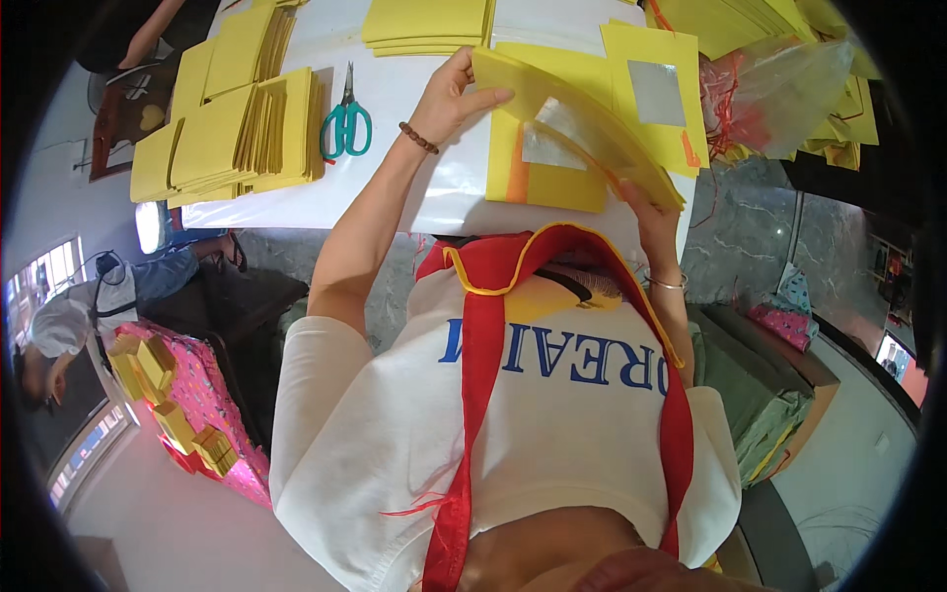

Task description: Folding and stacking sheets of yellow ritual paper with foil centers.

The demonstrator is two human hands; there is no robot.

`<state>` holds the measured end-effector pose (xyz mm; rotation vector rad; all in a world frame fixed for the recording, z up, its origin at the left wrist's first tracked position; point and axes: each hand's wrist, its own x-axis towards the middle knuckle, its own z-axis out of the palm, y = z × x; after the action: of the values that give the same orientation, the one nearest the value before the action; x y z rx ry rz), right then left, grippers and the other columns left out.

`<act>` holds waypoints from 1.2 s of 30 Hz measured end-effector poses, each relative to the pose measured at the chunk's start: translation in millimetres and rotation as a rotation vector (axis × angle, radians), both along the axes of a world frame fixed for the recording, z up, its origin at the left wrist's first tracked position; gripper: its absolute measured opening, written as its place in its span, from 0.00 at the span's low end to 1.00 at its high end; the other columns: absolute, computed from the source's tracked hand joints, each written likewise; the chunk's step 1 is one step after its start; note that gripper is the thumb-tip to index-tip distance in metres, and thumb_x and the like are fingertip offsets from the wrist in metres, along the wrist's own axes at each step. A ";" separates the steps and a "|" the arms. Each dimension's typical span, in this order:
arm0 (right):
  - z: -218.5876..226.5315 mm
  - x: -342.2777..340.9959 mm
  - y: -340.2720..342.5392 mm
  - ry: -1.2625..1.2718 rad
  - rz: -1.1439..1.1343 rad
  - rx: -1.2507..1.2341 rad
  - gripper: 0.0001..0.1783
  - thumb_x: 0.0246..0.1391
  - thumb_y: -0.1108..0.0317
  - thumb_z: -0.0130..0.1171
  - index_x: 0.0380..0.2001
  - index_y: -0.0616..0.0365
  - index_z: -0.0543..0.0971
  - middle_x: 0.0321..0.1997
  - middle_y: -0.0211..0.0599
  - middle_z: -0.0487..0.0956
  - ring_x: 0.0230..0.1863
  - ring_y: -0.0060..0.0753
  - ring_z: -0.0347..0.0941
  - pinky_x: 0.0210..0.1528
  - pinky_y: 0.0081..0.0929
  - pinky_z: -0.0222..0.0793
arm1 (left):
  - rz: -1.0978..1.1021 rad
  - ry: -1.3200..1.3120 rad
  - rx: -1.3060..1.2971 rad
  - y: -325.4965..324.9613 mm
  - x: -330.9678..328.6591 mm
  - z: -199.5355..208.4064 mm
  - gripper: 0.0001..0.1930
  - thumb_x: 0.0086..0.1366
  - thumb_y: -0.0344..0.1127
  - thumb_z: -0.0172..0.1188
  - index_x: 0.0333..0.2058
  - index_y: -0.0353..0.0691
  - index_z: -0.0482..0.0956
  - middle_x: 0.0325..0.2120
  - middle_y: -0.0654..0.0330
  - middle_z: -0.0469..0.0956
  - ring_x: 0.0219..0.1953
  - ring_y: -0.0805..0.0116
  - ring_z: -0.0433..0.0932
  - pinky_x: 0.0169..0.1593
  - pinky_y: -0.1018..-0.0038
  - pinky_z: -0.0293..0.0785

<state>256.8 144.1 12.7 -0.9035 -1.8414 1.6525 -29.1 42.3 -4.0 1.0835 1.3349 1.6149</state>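
My left hand pinches the upper left corner of a thin sheaf of yellow paper sheets, thumb on the near face. At the sheaf's lower right end, my right hand grips the edge; its fingers are partly hidden. Held off the table, the sheaf bows between the two hands. Beneath it lies a yellow sheet with a silver rectangle and an orange strip. Another yellow sheet with a silver patch rests just right of the sheaf. Left of my left forearm are scissors with teal handles, points away from me.
Stacks of folded yellow paper fill the white table's left side. A further yellow stack lies at the far edge. At right is a clear plastic bag with red strings. Another person is at the left, near a pink cloth bearing yellow bundles.
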 end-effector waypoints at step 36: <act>-2.1 12.7 -20.9 0.126 0.335 -0.686 0.22 0.52 0.70 0.57 0.50 0.60 0.66 0.52 0.36 0.70 0.51 0.29 0.69 0.51 0.30 0.67 | 0.089 0.960 0.077 -29.7 69.7 -13.4 0.22 0.47 0.22 0.51 0.44 0.45 0.75 0.43 0.60 0.73 0.35 0.59 0.67 0.40 0.69 0.66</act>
<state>269.6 123.2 10.6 -0.7355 -1.3960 2.5676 40.6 12.6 -17.4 2.0055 1.9261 1.2149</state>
